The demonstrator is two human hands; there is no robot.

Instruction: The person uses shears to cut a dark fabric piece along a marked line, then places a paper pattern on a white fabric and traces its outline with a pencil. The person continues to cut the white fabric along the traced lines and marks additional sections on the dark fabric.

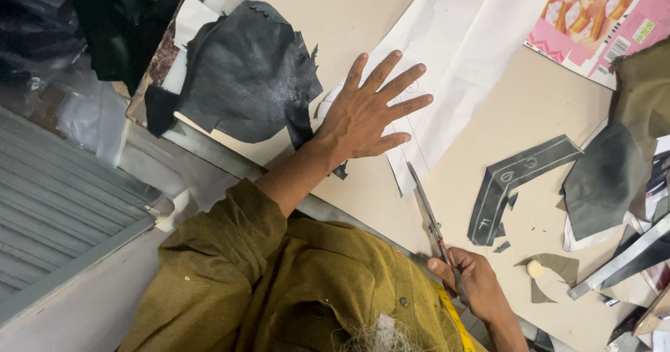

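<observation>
My left hand (366, 115) lies flat, fingers spread wide, pressing the white paper sheet (447, 80) onto the tan board (530, 101); my right hand (474, 282) is closed around the handles of the scissors (429, 212); blades long, slim, steel-grey, nearly closed, tips at the paper's lower edge; paper is creased, with faint pencil marks near my fingers; crumpled black leather piece (248, 73) just left of my left wrist; grey L-shaped cut piece (513, 181) with chalk marks lies right of the scissors, apart from them; metal ruler (621, 258) far right.
</observation>
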